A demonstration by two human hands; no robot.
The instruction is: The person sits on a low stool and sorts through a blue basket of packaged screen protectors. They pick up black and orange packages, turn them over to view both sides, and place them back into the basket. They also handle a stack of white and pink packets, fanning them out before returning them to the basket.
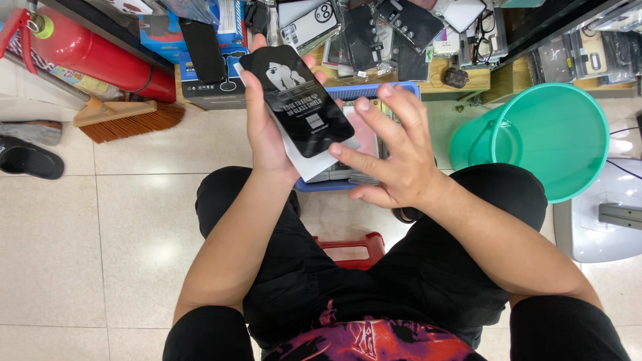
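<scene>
We see the left hand (pixel 267 130) clamped around a flat black packet (pixel 297 100), thumb on its nine o'clock edge and fingertips curling over the three o'clock edge, a white sleeve (pixel 314 164) jutting out at five o'clock. The right hand (pixel 394 157) hovers at four o'clock of the packet, fingers spread, one fingertip touching the sleeve's corner. Beneath both sits a blue basket (pixel 374 90); a green bucket (pixel 548 137) stands at three o'clock.
</scene>
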